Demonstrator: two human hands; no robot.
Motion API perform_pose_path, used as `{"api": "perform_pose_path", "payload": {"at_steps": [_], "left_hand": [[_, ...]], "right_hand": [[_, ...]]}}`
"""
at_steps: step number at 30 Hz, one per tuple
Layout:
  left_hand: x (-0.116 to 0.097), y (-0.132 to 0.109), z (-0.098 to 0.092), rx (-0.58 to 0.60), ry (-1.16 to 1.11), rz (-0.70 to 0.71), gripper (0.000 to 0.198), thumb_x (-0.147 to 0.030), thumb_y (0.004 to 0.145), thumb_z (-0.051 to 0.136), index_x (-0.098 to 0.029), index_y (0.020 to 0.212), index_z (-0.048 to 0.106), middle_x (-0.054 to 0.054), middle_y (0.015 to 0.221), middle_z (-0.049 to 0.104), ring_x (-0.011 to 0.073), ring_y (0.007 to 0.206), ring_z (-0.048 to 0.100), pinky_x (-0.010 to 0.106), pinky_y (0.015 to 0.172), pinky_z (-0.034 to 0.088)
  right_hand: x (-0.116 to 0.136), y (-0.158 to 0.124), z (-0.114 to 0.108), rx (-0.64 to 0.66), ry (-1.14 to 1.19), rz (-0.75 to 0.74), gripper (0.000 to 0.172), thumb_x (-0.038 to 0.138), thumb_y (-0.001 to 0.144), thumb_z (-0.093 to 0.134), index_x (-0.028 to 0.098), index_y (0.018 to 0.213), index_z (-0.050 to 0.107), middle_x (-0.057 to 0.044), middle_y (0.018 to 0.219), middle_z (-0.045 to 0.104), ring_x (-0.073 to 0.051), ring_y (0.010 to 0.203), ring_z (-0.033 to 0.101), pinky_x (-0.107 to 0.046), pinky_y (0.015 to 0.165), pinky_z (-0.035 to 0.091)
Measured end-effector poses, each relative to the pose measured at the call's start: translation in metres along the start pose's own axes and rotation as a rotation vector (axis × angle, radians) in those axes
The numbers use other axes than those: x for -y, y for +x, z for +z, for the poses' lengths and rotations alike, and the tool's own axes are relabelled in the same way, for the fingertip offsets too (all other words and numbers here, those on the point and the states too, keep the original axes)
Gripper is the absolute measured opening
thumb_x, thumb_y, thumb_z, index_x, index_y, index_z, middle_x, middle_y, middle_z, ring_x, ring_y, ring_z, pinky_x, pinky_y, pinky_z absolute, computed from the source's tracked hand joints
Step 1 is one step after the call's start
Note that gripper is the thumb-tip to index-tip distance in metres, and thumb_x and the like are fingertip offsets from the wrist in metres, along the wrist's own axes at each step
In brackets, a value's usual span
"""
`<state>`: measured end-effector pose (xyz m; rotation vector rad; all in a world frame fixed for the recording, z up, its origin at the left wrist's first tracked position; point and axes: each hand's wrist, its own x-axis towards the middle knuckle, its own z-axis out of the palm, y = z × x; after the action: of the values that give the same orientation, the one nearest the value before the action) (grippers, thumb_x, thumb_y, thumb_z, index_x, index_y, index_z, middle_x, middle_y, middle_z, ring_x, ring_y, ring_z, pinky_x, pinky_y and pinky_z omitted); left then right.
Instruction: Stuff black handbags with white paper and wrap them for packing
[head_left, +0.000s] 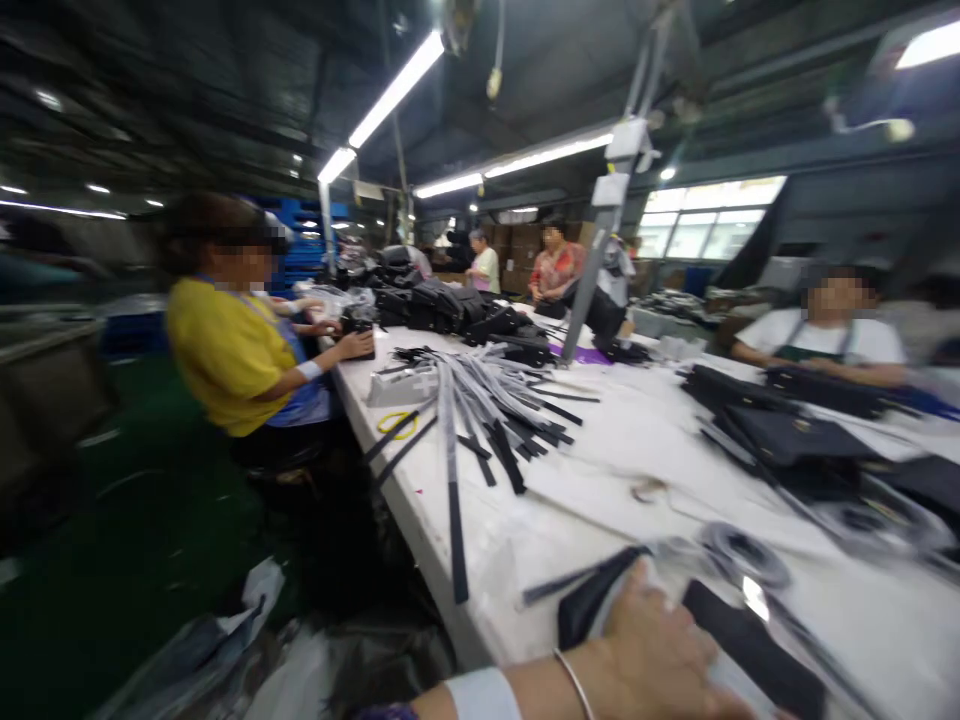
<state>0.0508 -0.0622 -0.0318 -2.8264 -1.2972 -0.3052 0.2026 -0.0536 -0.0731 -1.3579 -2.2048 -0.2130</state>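
My left hand (652, 650) reaches in from the bottom edge, with a bracelet and a white band on its wrist. It is closed over a black piece with a whitish layer (589, 605), which sticks out past the thumb side. The fingers are partly blurred, and the hand covers the middle of the piece. Just right of the hand lies a flat black panel (754, 640). A narrow black strip (559, 583) lies close by on the white table (480, 545). My right hand is out of view.
Many black straps in clear wrapping (480, 400) fan across the table, near yellow-handled scissors (397, 425). A clear tape roll (742, 555) and black bags (799, 435) lie rightward. A slanted metal post (589, 290) rises mid-table. Co-workers sit left, right and behind.
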Motion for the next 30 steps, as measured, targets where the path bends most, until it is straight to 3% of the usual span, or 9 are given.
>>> {"api": "perform_pose_path", "payload": {"at_steps": [1, 3, 6, 11, 17, 24, 27, 30], "left_hand": [[-0.004, 0.002, 0.000, -0.031, -0.013, -0.036, 0.047, -0.064, 0.092, 0.053, -0.019, 0.100, 0.067, 0.011, 0.097, 0.070, 0.0279, 0.099, 0.064, 0.055, 0.102, 0.042], [-0.009, 0.006, 0.001, -0.154, -0.025, -0.074, 0.051, -0.064, 0.093, 0.050, -0.017, 0.099, 0.067, 0.010, 0.096, 0.070, 0.0260, 0.098, 0.064, 0.053, 0.108, 0.035], [-0.007, 0.011, 0.002, -0.252, -0.022, -0.096, 0.045, -0.059, 0.094, 0.054, -0.016, 0.097, 0.067, 0.008, 0.095, 0.068, 0.0264, 0.097, 0.061, 0.050, 0.103, 0.037], [-0.005, 0.009, 0.000, -0.250, -0.047, -0.087, 0.043, -0.055, 0.095, 0.054, -0.014, 0.092, 0.066, 0.011, 0.094, 0.065, 0.0291, 0.098, 0.059, 0.048, 0.096, 0.040], [-0.005, 0.010, 0.000, -0.284, -0.015, -0.082, 0.042, -0.057, 0.092, 0.059, -0.015, 0.092, 0.065, 0.009, 0.094, 0.065, 0.0277, 0.099, 0.058, 0.051, 0.107, 0.032], [-0.006, 0.011, 0.003, -0.286, -0.040, -0.088, 0.044, -0.060, 0.091, 0.058, -0.016, 0.086, 0.064, 0.007, 0.084, 0.065, 0.0275, 0.091, 0.060, 0.049, 0.097, 0.039], [-0.007, 0.012, 0.002, -0.260, -0.034, -0.101, 0.045, -0.060, 0.091, 0.058, -0.016, 0.087, 0.065, 0.008, 0.084, 0.066, 0.0286, 0.093, 0.061, 0.049, 0.096, 0.040], [-0.007, 0.012, 0.002, -0.237, -0.026, -0.106, 0.044, -0.058, 0.090, 0.060, -0.015, 0.090, 0.065, 0.009, 0.088, 0.067, 0.0297, 0.095, 0.061, 0.049, 0.096, 0.040]], "right_hand": [[-0.009, -0.017, -0.017, 0.031, -0.041, 0.039, 0.037, 0.061, 0.084, 0.038, 0.045, 0.100, 0.068, -0.010, 0.088, 0.069, -0.036, 0.081, 0.069, -0.052, 0.055, 0.053], [-0.015, -0.043, -0.051, 0.133, -0.118, 0.100, 0.041, 0.055, 0.094, 0.032, 0.035, 0.101, 0.067, -0.008, 0.095, 0.071, -0.031, 0.088, 0.068, -0.049, 0.071, 0.054], [-0.010, -0.044, -0.076, 0.266, -0.223, 0.289, 0.044, 0.050, 0.102, 0.029, 0.025, 0.088, 0.063, -0.007, 0.087, 0.070, -0.027, 0.088, 0.067, -0.043, 0.080, 0.048], [-0.002, -0.022, -0.074, 0.329, -0.311, 0.358, 0.041, 0.049, 0.104, 0.035, 0.022, 0.086, 0.060, -0.005, 0.083, 0.071, -0.026, 0.086, 0.066, -0.038, 0.077, 0.040], [-0.004, -0.028, -0.072, 0.313, -0.320, 0.326, 0.040, 0.046, 0.104, 0.038, 0.023, 0.081, 0.061, -0.005, 0.078, 0.070, -0.026, 0.082, 0.066, -0.037, 0.074, 0.035], [-0.009, -0.029, -0.065, 0.323, -0.339, 0.372, 0.046, 0.046, 0.106, 0.030, 0.022, 0.081, 0.061, -0.006, 0.075, 0.071, -0.025, 0.076, 0.068, -0.037, 0.072, 0.037], [-0.011, -0.030, -0.062, 0.314, -0.323, 0.430, 0.042, 0.047, 0.105, 0.031, 0.020, 0.093, 0.061, -0.007, 0.076, 0.072, -0.027, 0.074, 0.069, -0.039, 0.073, 0.041], [-0.013, -0.032, -0.058, 0.180, -0.272, 0.496, 0.039, 0.044, 0.103, 0.036, 0.017, 0.122, 0.056, -0.014, 0.106, 0.073, -0.030, 0.093, 0.069, -0.041, 0.080, 0.046]]}}
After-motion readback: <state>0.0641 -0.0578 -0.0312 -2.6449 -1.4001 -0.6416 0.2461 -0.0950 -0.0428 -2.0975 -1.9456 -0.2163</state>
